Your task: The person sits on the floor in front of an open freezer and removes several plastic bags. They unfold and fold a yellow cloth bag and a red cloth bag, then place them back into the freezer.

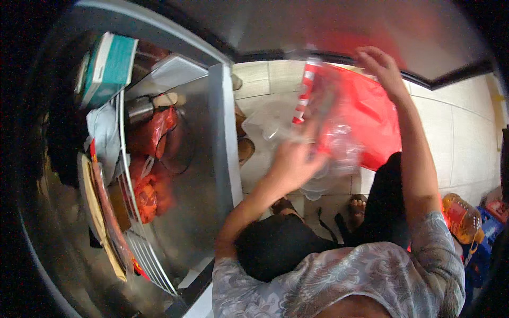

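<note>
Bag (375, 117), red, between left hand (298, 165) and right hand (383, 68); blurred, cannot tell either grip.

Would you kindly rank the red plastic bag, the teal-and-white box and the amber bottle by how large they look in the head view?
1. Red plastic bag: clearly largest.
2. Teal-and-white box.
3. Amber bottle: smallest.

Wearer has a grey paisley-print top (371, 270), short sleeves (437, 233) left and right. Black trousers (275, 241); dark open-toed sandals (281, 204) farther out.
</note>
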Available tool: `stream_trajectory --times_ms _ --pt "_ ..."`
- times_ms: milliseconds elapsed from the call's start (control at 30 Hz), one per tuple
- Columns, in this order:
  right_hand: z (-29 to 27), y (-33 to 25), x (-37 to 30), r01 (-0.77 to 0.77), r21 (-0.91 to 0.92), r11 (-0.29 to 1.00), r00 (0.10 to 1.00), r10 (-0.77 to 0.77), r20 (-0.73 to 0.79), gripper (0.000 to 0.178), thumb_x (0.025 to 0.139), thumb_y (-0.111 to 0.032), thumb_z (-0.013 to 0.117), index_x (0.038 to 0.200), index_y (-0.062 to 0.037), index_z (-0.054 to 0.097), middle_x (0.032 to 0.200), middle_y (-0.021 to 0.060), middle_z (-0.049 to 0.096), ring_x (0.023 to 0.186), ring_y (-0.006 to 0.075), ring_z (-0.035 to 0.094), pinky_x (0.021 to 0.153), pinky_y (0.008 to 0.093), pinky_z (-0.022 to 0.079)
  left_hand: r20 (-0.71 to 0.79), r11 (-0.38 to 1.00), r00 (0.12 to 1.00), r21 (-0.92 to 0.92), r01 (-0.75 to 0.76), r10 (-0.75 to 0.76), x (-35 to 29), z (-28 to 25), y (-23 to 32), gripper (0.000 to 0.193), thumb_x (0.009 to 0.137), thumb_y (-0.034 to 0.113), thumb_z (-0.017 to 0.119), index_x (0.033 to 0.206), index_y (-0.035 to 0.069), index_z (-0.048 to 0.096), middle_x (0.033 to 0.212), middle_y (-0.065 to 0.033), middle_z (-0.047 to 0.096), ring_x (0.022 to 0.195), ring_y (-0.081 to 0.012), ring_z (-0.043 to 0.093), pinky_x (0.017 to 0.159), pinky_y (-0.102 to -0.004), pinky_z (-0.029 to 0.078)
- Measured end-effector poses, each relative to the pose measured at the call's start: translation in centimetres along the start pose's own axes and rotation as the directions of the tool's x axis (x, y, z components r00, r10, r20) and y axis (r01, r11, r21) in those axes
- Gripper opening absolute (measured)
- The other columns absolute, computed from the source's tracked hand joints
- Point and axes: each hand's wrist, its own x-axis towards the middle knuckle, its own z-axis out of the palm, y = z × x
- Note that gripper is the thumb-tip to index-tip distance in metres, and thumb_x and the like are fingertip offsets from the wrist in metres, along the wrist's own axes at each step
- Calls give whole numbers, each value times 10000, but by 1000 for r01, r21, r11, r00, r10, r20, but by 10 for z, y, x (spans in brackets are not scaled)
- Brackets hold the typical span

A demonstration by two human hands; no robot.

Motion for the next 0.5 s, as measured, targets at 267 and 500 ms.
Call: stream_trajectory --times_ms 267,500 --pt "-40 7 -7 54 133 990 991 -37 -132 349 983 -291 580 1260 -82 619 1189 59 667 1065 165 635 975 298 475 260 958 945 -254 -129 196 -3 33 -35 590 839 180 733 1355 14 500 1062 -148 652 798 -194 672 706 -336 538" --pt "0 21 -17 172 -274 946 975 -124 181 279 947 -123 601 1196 1 607 1127 73 670 992 168 620 908 304 477 -207 738 935 -670 80 -289 -48 -22 -72 239 889 34 634 1127 21 652 889 -35 668 678 -98 621 591 -247 515"
